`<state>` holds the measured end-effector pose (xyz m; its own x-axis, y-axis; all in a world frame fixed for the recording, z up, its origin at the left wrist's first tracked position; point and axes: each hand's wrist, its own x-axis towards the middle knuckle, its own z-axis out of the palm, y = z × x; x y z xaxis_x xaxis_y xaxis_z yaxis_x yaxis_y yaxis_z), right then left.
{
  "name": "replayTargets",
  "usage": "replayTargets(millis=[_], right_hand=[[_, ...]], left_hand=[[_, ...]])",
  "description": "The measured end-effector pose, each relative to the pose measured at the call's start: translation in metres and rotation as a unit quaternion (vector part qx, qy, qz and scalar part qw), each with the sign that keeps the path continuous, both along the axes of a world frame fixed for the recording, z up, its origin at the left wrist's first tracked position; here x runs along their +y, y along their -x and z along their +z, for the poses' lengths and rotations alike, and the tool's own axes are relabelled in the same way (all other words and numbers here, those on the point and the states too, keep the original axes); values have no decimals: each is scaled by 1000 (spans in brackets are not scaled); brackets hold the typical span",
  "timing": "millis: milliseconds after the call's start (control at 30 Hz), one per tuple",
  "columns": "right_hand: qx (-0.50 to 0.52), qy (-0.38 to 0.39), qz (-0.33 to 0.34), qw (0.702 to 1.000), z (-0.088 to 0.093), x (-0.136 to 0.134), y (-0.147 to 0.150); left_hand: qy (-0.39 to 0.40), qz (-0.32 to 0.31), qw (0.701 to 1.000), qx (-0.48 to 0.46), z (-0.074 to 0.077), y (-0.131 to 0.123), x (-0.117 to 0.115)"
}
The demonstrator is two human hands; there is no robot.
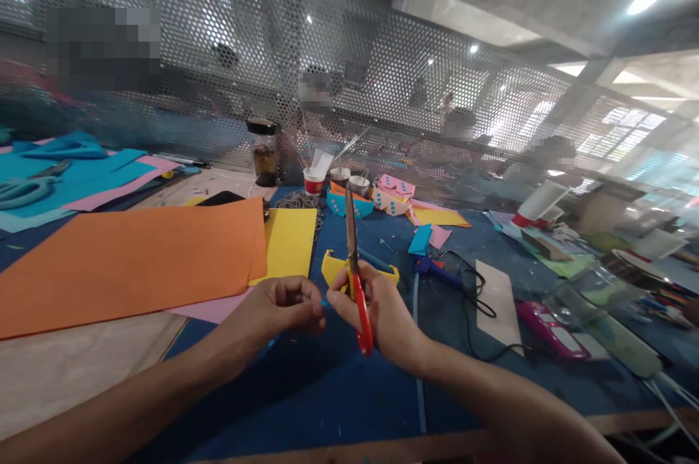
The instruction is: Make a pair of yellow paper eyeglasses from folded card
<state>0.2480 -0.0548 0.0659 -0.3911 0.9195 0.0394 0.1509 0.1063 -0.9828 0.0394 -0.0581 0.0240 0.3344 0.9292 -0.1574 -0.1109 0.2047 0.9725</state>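
Note:
My right hand (387,311) grips a pair of scissors (352,231) with red handles, blades pointing up and away from me. Just left of it, my left hand (287,307) is closed in a pinch; what it holds, if anything, is hidden. A tiny blue scrap (324,302) shows between the fingertips of both hands. Behind my right hand lies a folded yellow paper shape (332,266), partly covered by the hand. Farther back stand small paper boat-like shapes, among them a blue one (349,207) and a pink one (396,187), dotted with little blue squares.
Orange sheets (136,253) and a yellow sheet (289,238) lie to the left. A lidded jar (265,154) and paper cups (314,181) stand by the perforated screen (371,49). On the right are a blue glue gun (437,271) with its cord, a magenta object (551,329) and a clear jar (595,289).

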Motion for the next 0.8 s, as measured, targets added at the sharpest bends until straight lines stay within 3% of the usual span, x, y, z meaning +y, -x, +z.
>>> replayTargets(millis=[267,567,800], right_hand=[[2,36,19,999,1,0,2],[-7,17,23,1000,-13,4,0],[11,10,-13,1000,2,3,2]], left_hand=[[-31,-5,999,41,-8,-3,2],[-28,-3,999,37,-12,-3,2],[-12,-24,1000,9,-10,-1,1]])
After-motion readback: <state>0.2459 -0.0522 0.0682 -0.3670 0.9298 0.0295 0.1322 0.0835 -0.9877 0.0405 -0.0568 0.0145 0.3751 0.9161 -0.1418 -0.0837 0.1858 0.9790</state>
